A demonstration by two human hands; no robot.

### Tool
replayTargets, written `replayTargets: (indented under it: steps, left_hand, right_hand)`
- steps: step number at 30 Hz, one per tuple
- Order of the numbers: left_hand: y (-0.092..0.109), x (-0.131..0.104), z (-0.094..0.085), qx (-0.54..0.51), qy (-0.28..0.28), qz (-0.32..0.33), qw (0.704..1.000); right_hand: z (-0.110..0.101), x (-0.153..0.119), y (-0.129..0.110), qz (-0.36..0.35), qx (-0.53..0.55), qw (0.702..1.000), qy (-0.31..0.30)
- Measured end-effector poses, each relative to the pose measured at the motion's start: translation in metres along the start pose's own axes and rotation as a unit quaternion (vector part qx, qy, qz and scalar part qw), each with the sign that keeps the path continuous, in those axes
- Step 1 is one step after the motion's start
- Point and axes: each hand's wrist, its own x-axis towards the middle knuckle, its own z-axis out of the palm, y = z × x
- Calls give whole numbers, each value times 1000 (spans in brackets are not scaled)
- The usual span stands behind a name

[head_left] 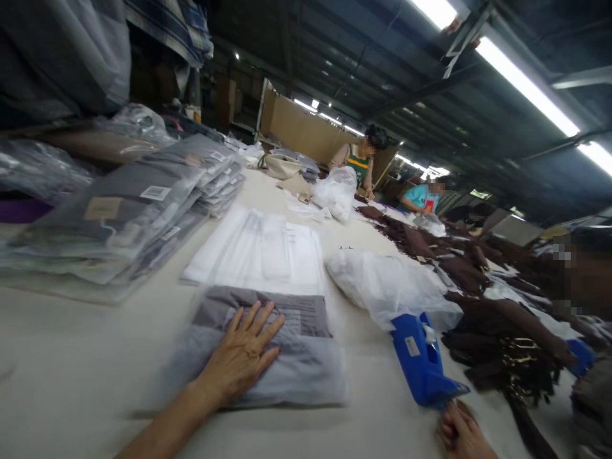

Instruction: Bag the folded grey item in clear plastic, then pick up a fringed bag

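Flat grey cloth (205,312) in cloudy plastic bag (306,373).

One left hand (241,360) on one grey packet (301,366); one right hand (459,430) at one blue tape dispenser (415,363).

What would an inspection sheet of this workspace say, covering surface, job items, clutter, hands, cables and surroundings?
Surface: pale table, loaded along both sides.
Job's things: gray bagged package, lying flat; blue tape dispenser to its right.
Clutter: stacked gray packages at left; flat white stack beyond the package; brown items at right.
Hands: left hand spread on the package; right hand at the dispenser's near end, grip unclear.
Cables: nothing seen on the table.
Surroundings: co-worker in green; lit ceiling lamps.
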Motion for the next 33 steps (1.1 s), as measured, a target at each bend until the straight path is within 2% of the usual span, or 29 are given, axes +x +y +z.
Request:
replayTargets:
  steps: [4, 7, 9, 10, 11, 12, 13, 16, 19, 21, 23, 26, 28, 30, 33]
  left_hand:
    - [-1, -2, 3, -6, 19, 3, 1000]
    - [-2, -2, 6, -7, 41, 8, 999]
    - [-2, -1, 5, -4, 37, 10, 999]
    - [-2, -1, 4, -3, 30, 10, 1000]
    - [-2, -1, 3, 0, 23, 9, 1000]
    - [-2, 0, 1, 2, 15, 8, 1000]
    - [-1, 0, -1, 4, 8, 7, 1000]
    - [0, -1, -3, 7, -3, 5, 1000]
    - [0, -1, -2, 8, -6, 2, 1000]
    - [0, -1, -1, 10, -6, 1, 1000]
    - [0, 0, 0, 14, -4, 3, 1000]
    - [0, 0, 0, 20, 2, 5, 1000]
    - [1, 0, 0, 23, 6, 5, 1000]
    - [1, 1, 0, 26, 9, 6, 1000]
    - [1, 1, 0, 35, 9, 12, 999]
  right_hand:
    - [3, -14, 14, -42, -41, 998, -4]
    - [8, -31, 16, -65, -97, 992, -43]
    - [21, -48, 5, -92, -151, 978, -109]
    - [31, -58, -4, -118, -191, 961, -162]
    - [45, -68, -17, -157, -252, 925, -237]
    - [60, -78, -32, -221, -315, 870, -307]
    - [76, -87, -48, -265, -366, 803, -388]
    - [127, -107, -91, -345, -437, 644, -524]
    - [168, -110, -109, -409, -482, 522, -573]
    - [187, -106, -111, -439, -499, 465, -585]
    - [201, -100, -109, -453, -507, 424, -599]
    - [219, -92, -105, -447, -513, 375, -629]
    - [230, -88, -102, -431, -522, 358, -643]
    - [240, -86, -97, -414, -534, 359, -644]
    - [252, -83, -85, -389, -546, 391, -631]
